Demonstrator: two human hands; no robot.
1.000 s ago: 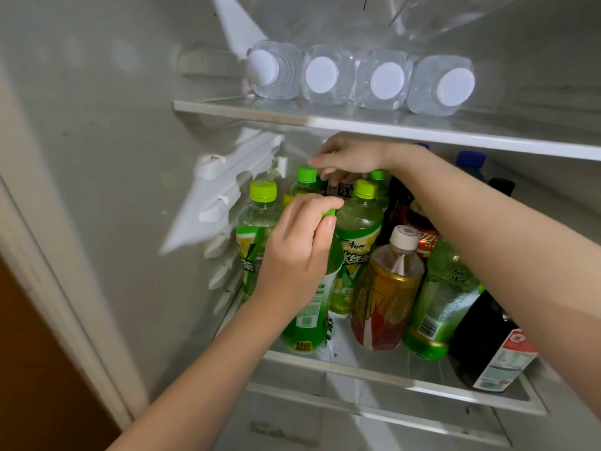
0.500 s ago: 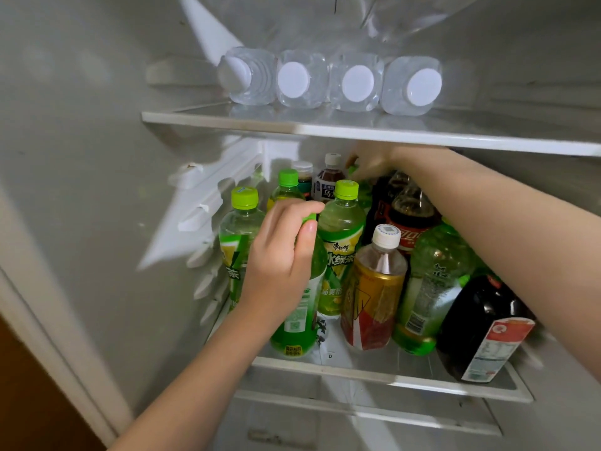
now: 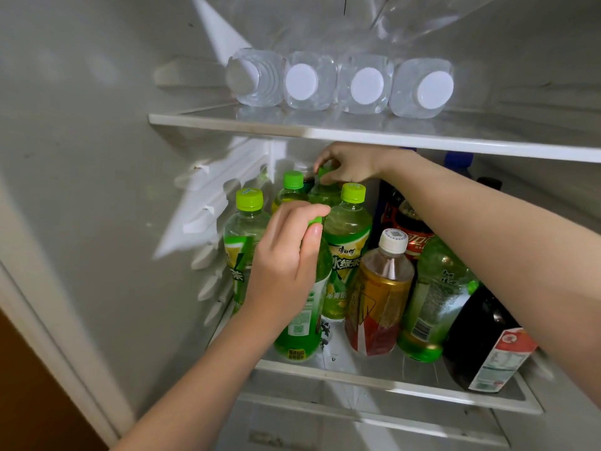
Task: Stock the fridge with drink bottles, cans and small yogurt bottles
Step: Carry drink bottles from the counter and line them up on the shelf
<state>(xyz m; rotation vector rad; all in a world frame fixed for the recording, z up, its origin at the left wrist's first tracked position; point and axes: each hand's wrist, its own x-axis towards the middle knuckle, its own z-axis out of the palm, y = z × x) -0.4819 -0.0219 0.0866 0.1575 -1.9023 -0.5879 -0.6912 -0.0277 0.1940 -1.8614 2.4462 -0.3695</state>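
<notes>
I look into an open fridge. My left hand (image 3: pixel 287 265) grips the neck of a green tea bottle (image 3: pixel 302 327) standing at the front of the lower glass shelf (image 3: pixel 406 382). My right hand (image 3: pixel 349 164) reaches deep under the upper shelf and holds the top of a green bottle (image 3: pixel 323 192) at the back. Around them stand several green-capped bottles, among them one at the left (image 3: pixel 242 242) and one in the middle (image 3: pixel 348 242). An amber tea bottle with a white cap (image 3: pixel 379 294) stands beside them.
On the upper shelf (image 3: pixel 374 135) several clear water bottles (image 3: pixel 364 84) lie on their sides, white caps facing out. Right of the amber bottle stand a green bottle (image 3: pixel 435 297), a cola bottle (image 3: pixel 413 236) and a dark bottle with a red label (image 3: pixel 487 349). The fridge wall (image 3: pixel 97 190) is at left.
My right hand went further back and then returned to the left, now holding a green bottle top at the back. My left hand has kept its hold on the front bottle.
</notes>
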